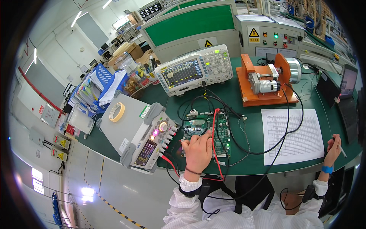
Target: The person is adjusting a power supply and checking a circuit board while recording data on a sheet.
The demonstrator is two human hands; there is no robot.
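Observation:
My left hand rests over the green circuit board. Its fingers are apart, with the fingertips on or just above the board's middle; nothing is seen held in it. A red test lead crosses the board beside that hand, and black cables loop around it. At the far right, by the table's edge, my right hand is closed on a slim grey pen. A printed sheet with a table grid lies to the left of this hand.
A power supply with a tape roll on top stands left. Behind the board is a lit oscilloscope. An orange motor rig stands back right, near a laptop. Black cables cross the sheet.

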